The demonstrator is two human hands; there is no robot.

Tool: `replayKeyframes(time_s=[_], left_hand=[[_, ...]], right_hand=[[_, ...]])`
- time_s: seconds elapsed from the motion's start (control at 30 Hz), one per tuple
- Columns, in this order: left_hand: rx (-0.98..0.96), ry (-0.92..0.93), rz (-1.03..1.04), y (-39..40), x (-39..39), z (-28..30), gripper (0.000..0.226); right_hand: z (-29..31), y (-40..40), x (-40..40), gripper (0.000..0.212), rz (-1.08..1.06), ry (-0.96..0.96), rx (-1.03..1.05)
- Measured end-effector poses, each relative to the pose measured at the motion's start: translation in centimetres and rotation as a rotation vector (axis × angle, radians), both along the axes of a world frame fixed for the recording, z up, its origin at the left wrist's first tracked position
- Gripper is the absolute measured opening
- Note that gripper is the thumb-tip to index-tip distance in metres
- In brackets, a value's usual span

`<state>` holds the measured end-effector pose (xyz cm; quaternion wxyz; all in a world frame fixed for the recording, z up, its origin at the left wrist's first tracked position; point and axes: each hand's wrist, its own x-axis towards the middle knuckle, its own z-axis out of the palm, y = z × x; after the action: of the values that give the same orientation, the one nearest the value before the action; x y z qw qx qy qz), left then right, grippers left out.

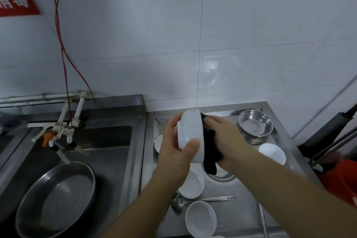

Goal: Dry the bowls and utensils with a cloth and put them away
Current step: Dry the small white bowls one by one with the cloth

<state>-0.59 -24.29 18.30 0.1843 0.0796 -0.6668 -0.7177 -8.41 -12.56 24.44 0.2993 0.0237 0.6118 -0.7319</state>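
— Reading left to right, what is held, and why?

— I see the left hand [174, 152] clamped around a white bowl [191, 134] tipped sideways above the steel counter [241, 216], exposing its inside; the right hand [226, 138] presses the dark cloth [209, 152] in, fingers curled round it.

I see a basin [56, 197] in the left sink [119, 141]; bowls [201, 218] and a ladle [202, 200] lie on the right counter [241, 218].
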Motion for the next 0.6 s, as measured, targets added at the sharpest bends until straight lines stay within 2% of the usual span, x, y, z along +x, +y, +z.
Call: replayKeyframes(time_s=[0.1, 0.17, 0.23, 0.33, 0.47, 0.5, 0.53, 0.6], left_hand=[[-0.089, -0.001, -0.018, -0.2, 0.1, 0.5, 0.091], [-0.13, 0.004, -0.037, -0.6, 0.3, 0.7, 0.096], [-0.182, -0.011, -0.065, -1.5, 0.2, 0.9, 0.095], [-0.324, -0.085, -0.137, -2.7, 0.3, 1.3, 0.096], [-0.411, -0.144, -0.174, -3.4, -0.1, 2.1, 0.091], [-0.339, -0.18, -0.142, -3.3, -0.4, 2.2, 0.084], [-0.144, -0.247, -0.096, -3.2, -0.5, 2.3, 0.071], [0.405, -0.383, -0.118, -3.0, -0.5, 1.8, 0.057]], right_hand=[[0.6, 0.7, -0.2, 0.026, 0.162, -0.021, 0.009], [1.0, 1.6, -0.4, 0.025, 0.227, -0.172, -0.114], [1.1, 2.3, -0.6, 0.031, 0.202, -0.306, -0.237], [0.6, 2.7, -0.4, 0.046, 0.216, -0.273, -0.326], [-0.4, 2.2, 0.4, 0.041, 0.209, -0.231, -0.365], [-0.6, 2.2, 0.4, 0.041, 0.188, -0.228, -0.391], [-0.8, 2.3, 0.4, 0.04, 0.154, -0.223, -0.413], [-1.2, 2.4, 0.3, 0.037, 0.075, -0.211, -0.444]])
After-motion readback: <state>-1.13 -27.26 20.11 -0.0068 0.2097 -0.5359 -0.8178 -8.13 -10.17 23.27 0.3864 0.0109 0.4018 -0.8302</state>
